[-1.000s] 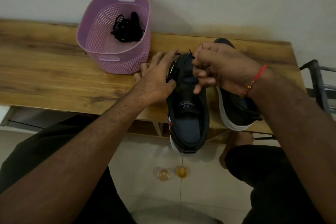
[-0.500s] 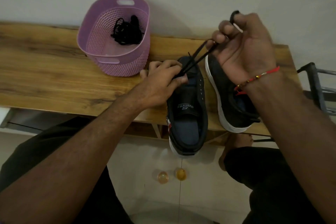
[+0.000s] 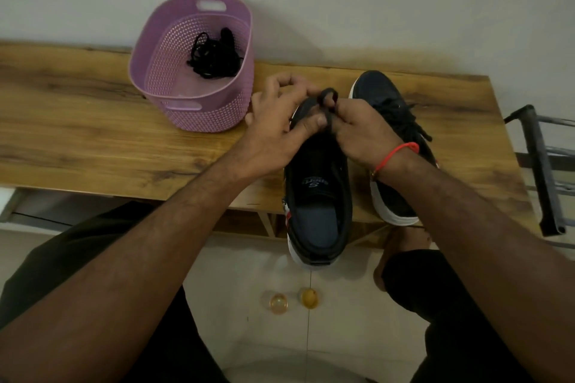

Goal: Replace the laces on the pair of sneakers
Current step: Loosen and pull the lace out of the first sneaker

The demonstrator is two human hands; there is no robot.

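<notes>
We can make out one mark only: a light logo printed on the insole of the near sneaker (image 3: pixel 317 193), a large letter "S" with a short word above it. It lies upside down to us, and that word is too blurred to read.

Both forearms are bare, with no sleeves visible. The right hand (image 3: pixel 362 130) has a thin red thread bracelet (image 3: pixel 392 155) around the wrist, with a small knot on its far side. The left hand (image 3: pixel 275 130) wears nothing. The person wears dark, almost black trousers (image 3: pixel 77 246). One bare foot (image 3: pixel 401 246) shows at the near right.
</notes>
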